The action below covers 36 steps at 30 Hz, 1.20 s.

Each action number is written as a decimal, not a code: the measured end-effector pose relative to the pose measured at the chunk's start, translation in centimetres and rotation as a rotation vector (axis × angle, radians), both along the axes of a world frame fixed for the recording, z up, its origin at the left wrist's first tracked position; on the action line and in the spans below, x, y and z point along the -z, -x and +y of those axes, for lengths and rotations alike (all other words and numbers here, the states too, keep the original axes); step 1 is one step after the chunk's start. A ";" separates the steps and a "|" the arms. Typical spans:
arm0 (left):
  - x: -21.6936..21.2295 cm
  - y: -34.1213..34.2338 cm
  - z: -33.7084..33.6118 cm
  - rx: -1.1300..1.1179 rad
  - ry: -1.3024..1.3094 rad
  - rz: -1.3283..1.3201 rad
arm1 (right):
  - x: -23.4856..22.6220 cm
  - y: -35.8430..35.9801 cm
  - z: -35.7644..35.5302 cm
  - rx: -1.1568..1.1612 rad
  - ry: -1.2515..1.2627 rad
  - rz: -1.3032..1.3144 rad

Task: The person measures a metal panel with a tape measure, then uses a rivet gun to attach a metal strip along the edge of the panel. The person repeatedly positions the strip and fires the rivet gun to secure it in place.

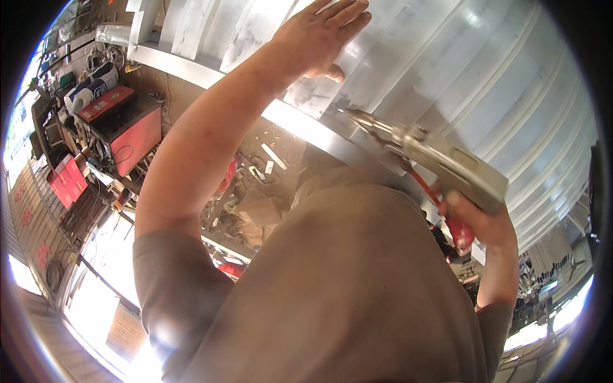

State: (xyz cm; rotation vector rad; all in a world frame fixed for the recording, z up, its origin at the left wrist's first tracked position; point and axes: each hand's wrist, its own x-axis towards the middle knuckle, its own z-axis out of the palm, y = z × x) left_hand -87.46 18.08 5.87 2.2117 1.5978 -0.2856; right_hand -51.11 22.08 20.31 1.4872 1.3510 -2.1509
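Note:
My left hand [319,39] is stretched out over a large ribbed sheet-metal panel [460,57], palm down with the fingers extended and the thumb apart. It holds nothing; whether the palm presses on the metal I cannot tell. My right hand [482,220], at the right, is wrapped round a hand tool [453,159] with a long grey metal body, a narrow pointed nose and a red handle. The nose points up and left, above the panel's near edge [313,131]. The tool's exact kind is unclear, and its body hides part of my fingers.
At the left stands a red and black cabinet [134,137] with bags on top. Below the panel edge, scraps and a cardboard piece [258,210] litter the brown floor. Cluttered equipment [543,271] lies at the far right. My torso fills the lower middle.

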 end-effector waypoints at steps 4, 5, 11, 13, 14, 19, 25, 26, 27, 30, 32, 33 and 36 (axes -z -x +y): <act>0.2 -0.2 -0.1 0.003 -0.040 0.021 | 4.0 4.4 1.2 -0.144 0.135 0.030; 0.2 -0.3 0.0 0.008 -0.089 0.045 | 4.6 5.3 1.1 -0.153 0.156 0.037; -0.6 -1.0 0.3 -0.017 0.056 0.090 | 7.0 8.6 0.3 -0.163 0.189 0.179; -1.1 -1.1 0.4 -0.024 0.059 0.103 | 7.5 9.1 0.2 -0.202 0.171 0.179; -1.3 -1.3 0.5 -0.030 0.061 0.108 | 7.7 9.3 0.1 -0.209 0.169 0.185; -2.2 -1.6 0.5 -0.033 0.058 0.117 | 8.1 9.8 -0.1 -0.192 0.144 0.214; -1.7 -1.6 0.6 -0.017 0.081 0.132 | 8.1 10.1 0.1 -0.221 0.148 0.243; -1.5 -1.6 0.4 -0.014 0.087 0.134 | 8.0 10.1 0.0 -0.216 0.153 0.248; -1.3 -1.7 0.3 -0.011 0.089 0.139 | 8.1 10.1 0.0 -0.212 0.149 0.248; -0.8 -2.4 0.3 -0.007 -0.164 0.221 | 8.1 9.9 -0.1 -0.186 0.142 0.237; -1.0 -2.6 0.4 -0.037 0.019 0.218 | 8.4 10.1 0.1 -0.225 0.147 0.250; -1.2 -2.8 0.5 -0.051 0.118 0.212 | 8.5 10.1 0.1 -0.250 0.152 0.215; -2.3 -2.7 0.6 -0.041 0.097 0.160 | 8.6 10.2 -0.1 -0.179 0.172 0.255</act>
